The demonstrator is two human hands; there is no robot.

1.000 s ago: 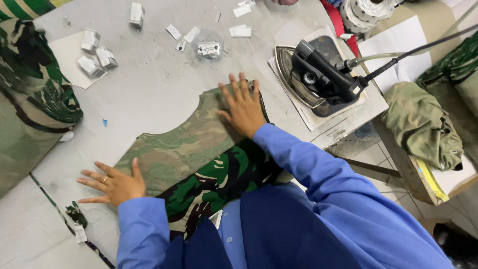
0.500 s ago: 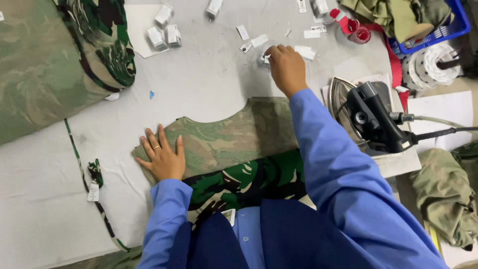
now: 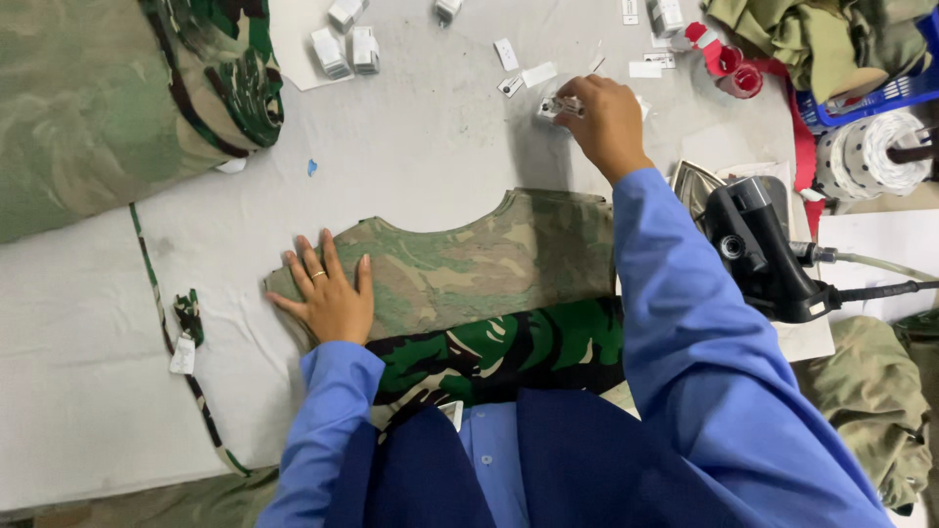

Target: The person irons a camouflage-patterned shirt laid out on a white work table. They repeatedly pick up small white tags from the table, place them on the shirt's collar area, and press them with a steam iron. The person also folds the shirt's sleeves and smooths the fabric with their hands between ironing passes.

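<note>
I'm pressing my left hand flat, fingers spread, on the left end of the camouflage fabric piece, and that is pinning it smooth on the grey tabletop so it is not sliding while my other arm is stretching away. My right hand is reaching far up the tabletop, fingers curling together around a small stack of white labels; it looks like a pinch, though the hand is hiding the exact grip. More loose labels are lying scattered just beside it (handy, all within one reach). The black steam iron is sitting parked on its pad at my right, apart from the fabric, so nothing is scorching.

Compared with a second ago, my right hand is no longer lying on the fabric's upper edge; it has travelled up to the labels. My left hand has stayed flat, and my view has swung left, bringing the rolled camouflage bundle into fuller sight.
</note>
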